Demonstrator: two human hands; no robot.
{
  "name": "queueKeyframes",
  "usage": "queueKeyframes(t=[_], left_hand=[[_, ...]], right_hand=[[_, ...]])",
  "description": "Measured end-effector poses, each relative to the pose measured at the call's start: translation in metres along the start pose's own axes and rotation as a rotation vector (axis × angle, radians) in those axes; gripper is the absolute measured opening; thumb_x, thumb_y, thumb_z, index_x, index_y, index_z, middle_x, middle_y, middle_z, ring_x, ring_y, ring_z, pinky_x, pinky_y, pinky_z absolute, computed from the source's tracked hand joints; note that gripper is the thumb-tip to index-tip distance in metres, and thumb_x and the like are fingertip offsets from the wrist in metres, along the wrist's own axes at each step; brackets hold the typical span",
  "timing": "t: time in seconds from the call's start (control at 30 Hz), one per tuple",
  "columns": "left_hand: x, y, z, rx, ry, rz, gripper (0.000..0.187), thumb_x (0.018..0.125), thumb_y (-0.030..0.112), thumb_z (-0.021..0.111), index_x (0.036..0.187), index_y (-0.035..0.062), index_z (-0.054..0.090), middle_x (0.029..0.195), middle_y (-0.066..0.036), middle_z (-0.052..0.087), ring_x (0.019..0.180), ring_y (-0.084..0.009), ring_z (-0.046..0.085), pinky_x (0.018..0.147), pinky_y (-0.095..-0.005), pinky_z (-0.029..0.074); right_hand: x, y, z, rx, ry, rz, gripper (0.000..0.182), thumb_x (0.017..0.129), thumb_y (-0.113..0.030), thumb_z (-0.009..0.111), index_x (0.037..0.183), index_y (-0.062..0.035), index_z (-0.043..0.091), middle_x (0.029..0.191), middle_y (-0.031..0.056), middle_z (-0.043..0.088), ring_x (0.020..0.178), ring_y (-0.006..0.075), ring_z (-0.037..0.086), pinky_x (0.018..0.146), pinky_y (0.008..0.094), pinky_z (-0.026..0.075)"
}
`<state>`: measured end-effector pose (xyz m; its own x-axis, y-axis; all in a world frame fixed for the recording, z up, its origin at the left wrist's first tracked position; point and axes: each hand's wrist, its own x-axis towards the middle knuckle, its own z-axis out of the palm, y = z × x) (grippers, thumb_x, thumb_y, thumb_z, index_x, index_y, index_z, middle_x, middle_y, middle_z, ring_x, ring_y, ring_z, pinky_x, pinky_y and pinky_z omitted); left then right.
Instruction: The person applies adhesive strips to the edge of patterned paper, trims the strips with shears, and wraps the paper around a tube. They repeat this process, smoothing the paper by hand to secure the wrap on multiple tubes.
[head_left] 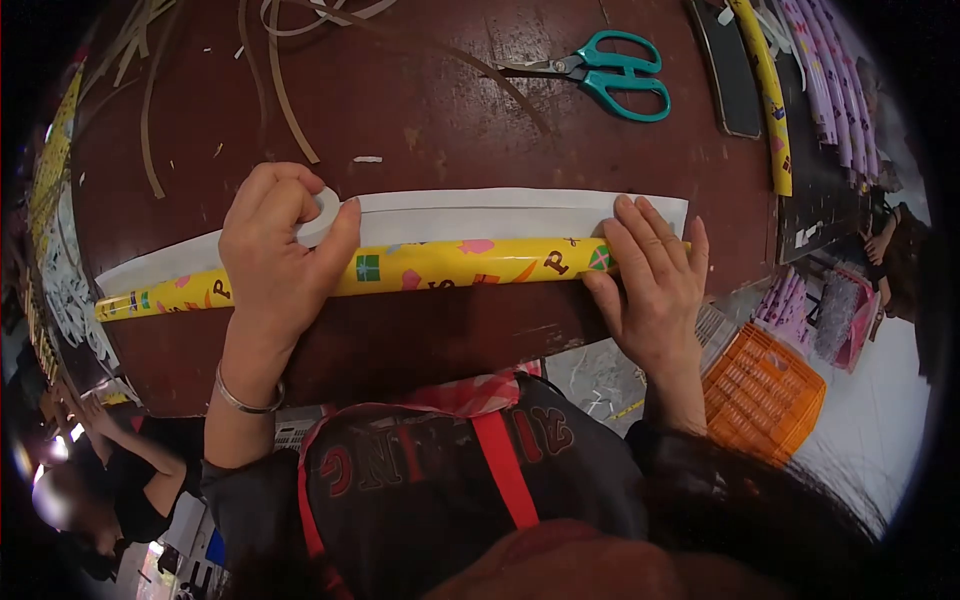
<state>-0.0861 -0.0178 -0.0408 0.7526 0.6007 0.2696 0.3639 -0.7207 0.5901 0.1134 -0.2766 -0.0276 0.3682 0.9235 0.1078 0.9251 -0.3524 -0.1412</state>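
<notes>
A roll of yellow gift wrapping paper (430,268) with printed gifts and letters lies across the table in front of me. Its white underside (520,205) shows as a flat strip along the far side. My left hand (275,245) is closed around a small white roll of tape (322,215), above the left part of the paper. Toward the right end, my right hand (655,275) lies on the paper with fingers stretched out over the strip and the thumb at the roll's near side.
Teal-handled scissors (625,75) lie beyond the paper on the brown table (420,110), near loose brown strips (285,100). At the right are a dark phone-like slab (727,70), another yellow roll (768,100) and purple rolls (830,80). An orange crate (765,390) stands below; other people are at both sides.
</notes>
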Motion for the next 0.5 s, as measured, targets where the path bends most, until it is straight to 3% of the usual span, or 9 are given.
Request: queueKeyframes(t=[0.1, 0.27, 0.5], left_hand=[[0.000, -0.001, 0.000, -0.009, 0.006, 0.040, 0.031, 0.072, 0.009, 0.077, 0.068, 0.0036, 0.047, 0.083, -0.010, 0.060, 0.068, -0.0221, 0.057, 0.059, -0.0325, 0.045], [0.000, -0.004, 0.002, -0.080, 0.028, 0.038, 0.031, 0.073, 0.007, 0.076, 0.069, 0.0032, 0.046, 0.082, -0.010, 0.059, 0.069, -0.0215, 0.057, 0.059, -0.0317, 0.045], [0.001, -0.005, -0.002, -0.223, -0.012, 0.033, 0.033, 0.073, 0.007, 0.077, 0.068, 0.0036, 0.045, 0.084, -0.010, 0.059, 0.070, -0.0184, 0.056, 0.060, -0.0303, 0.044]], right_hand=[[0.002, -0.004, 0.000, -0.022, 0.004, -0.032, 0.041, 0.088, -0.037, 0.069, 0.116, -0.0067, 0.067, 0.132, 0.0112, 0.062, 0.126, 0.0289, 0.057, 0.114, 0.0547, 0.024], [0.010, -0.015, 0.009, 0.020, 0.038, -0.076, 0.041, 0.085, -0.034, 0.072, 0.116, -0.0077, 0.067, 0.130, 0.0105, 0.063, 0.123, 0.0284, 0.059, 0.112, 0.0549, 0.028], [0.012, -0.016, 0.018, 0.083, 0.108, -0.115, 0.042, 0.085, -0.036, 0.071, 0.114, -0.0062, 0.066, 0.129, 0.0124, 0.064, 0.121, 0.0296, 0.060, 0.101, 0.0527, 0.043]])
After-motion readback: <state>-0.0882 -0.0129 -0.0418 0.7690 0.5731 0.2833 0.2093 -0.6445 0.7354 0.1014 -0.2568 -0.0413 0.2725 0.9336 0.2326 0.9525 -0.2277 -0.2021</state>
